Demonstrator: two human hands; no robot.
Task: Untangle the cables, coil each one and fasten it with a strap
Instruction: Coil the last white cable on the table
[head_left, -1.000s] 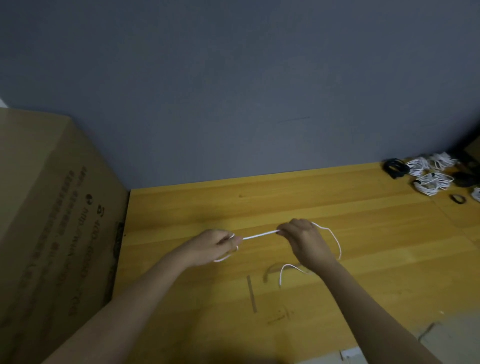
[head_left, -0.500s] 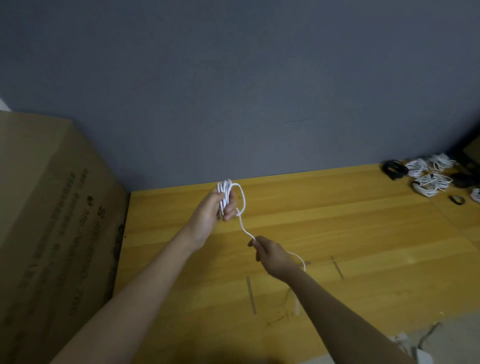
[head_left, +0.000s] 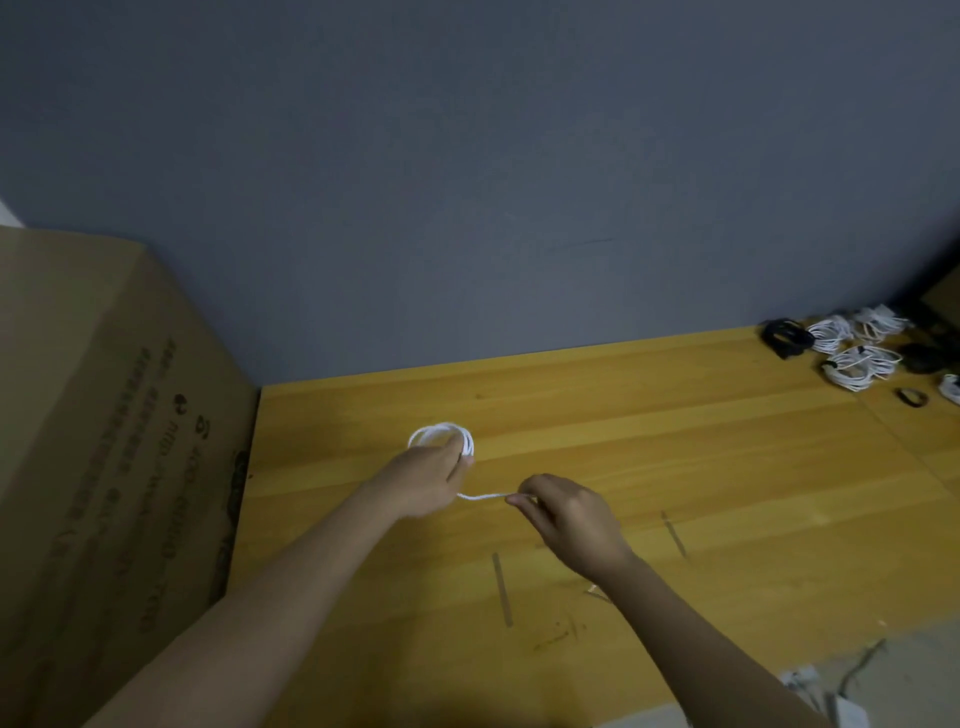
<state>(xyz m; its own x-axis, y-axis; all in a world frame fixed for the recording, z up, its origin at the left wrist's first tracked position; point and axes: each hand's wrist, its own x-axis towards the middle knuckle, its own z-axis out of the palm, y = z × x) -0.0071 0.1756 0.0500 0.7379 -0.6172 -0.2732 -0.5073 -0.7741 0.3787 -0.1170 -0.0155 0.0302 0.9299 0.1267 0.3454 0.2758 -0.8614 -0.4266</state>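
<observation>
I see the right hand (head_left: 571, 525) pinching the white cable (head_left: 480, 497) tail; just beyond, the left hand (head_left: 431, 480) grips its coil (head_left: 441, 434) above the table (head_left: 675, 467). Fingers hide the coil's near side

A wooden table (head_left: 675, 467) fills the lower half of the view, yellow-orange, its boards running left to right. Behind it, from nine o'clock round to three, rises a plain grey-blue wall (head_left: 467, 182) — bare but for a faint scuff towards two o'clock. At nine o'clock a large cardboard box (head_left: 104, 441) stands hard against the table's left edge, dark printing down its side, too blurred to read. Two thin grey strips (head_left: 502, 587) lie on the wood around five o'clock — one nearly upright, the other slanted and well apart from it. Near them are some dark scratches (head_left: 558, 634). Pale floor (head_left: 893, 670) shows at the bottom right corner.
</observation>
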